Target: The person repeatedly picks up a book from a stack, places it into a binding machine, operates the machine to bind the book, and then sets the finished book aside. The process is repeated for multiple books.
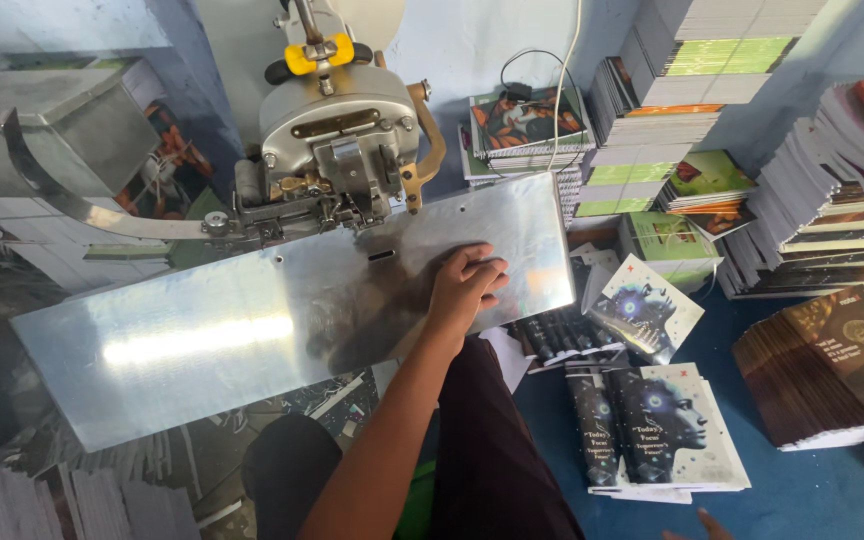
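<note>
- Head view: A person's left hand [464,285] lies palm down on the polished metal work plate [202,340] of a book-stitching machine [337,140], fingers spread and relaxed, gripping nothing; the bare forearm rises from the lower middle of the frame to reach it.
- The hand rests near the plate's right end, just right of a small dark slot [380,256] and below the grey machine head with its yellow knob [318,55].
- At the bottom edge, right of centre, only the fingertips of the right hand [702,527] show above the blue floor [812,480]; whether they hold anything cannot be told.
- Just above those fingertips lies a small stack of white booklets [667,425] with a dark profile-head cover; one more copy [644,308] sits tilted beside the plate's right end.
- A fanned pile of brown-covered booklets [832,365] lies at the right.
- Tall stacks of green, orange and white-edged books [672,110] line the back wall.
</note>
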